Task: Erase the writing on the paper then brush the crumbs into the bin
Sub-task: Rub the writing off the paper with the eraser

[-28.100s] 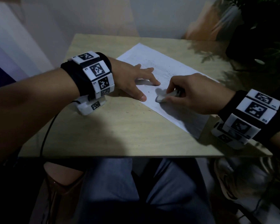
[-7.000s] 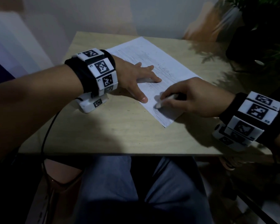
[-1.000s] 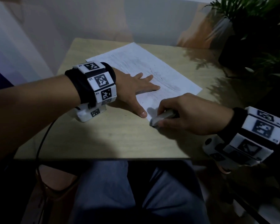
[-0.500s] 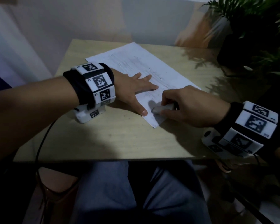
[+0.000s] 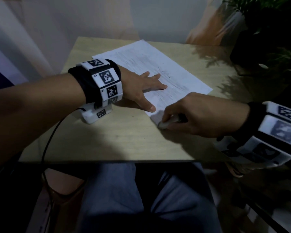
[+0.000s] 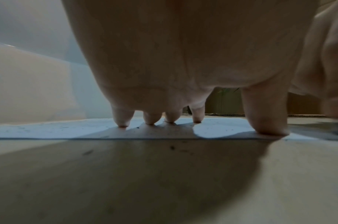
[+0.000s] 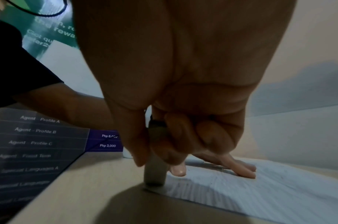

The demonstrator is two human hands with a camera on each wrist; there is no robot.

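The left hand (image 5: 141,88) lies flat on the paper (image 5: 158,64), fingers (image 6: 122,118) spread — the right hand (image 5: 200,115) pinches an eraser (image 7: 155,171) at the sheet's near corner.

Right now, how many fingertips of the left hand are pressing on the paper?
5: four fingers in a row on the paper, and the thumb apart, near its edge beside the eraser.

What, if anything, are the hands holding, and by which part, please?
The right hand pinches the eraser by its upper part. The left hand holds nothing, only pressing the paper flat.
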